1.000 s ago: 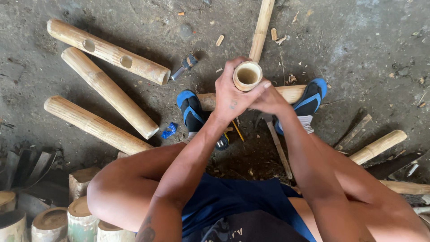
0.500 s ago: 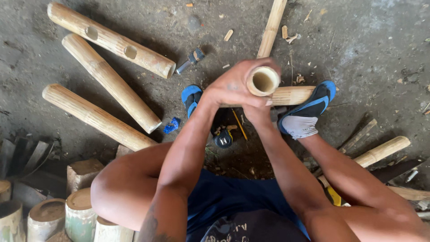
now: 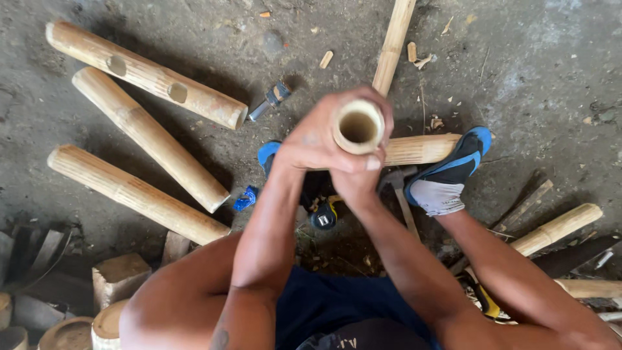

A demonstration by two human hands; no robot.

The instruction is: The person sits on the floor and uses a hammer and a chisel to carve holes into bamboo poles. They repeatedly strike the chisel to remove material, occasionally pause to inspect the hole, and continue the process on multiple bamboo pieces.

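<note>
A hollow bamboo tube [image 3: 357, 127] stands on end between my knees, its open mouth facing up at me. My left hand [image 3: 310, 139] wraps around its left side. Just below the rim, my right hand [image 3: 355, 180] grips it from underneath, fingers curling over the far edge. Behind the hands another bamboo piece [image 3: 420, 149] lies across, with my two blue-and-grey shoes [image 3: 447, 175] resting by it. The tube's lower part is hidden by my hands.
Three long bamboo sections [image 3: 146, 78] lie on the dirt floor at left. A thin bamboo pole [image 3: 394, 42] runs up top. A small chisel-like tool [image 3: 271, 100], a tape measure [image 3: 324, 217], a hammer [image 3: 396, 188] and short bamboo stubs [image 3: 116, 275] lie around.
Both hands have lifted the tube closer to the camera and shifted it right. My right hand has slid under the rim, and the grip looks tighter.
</note>
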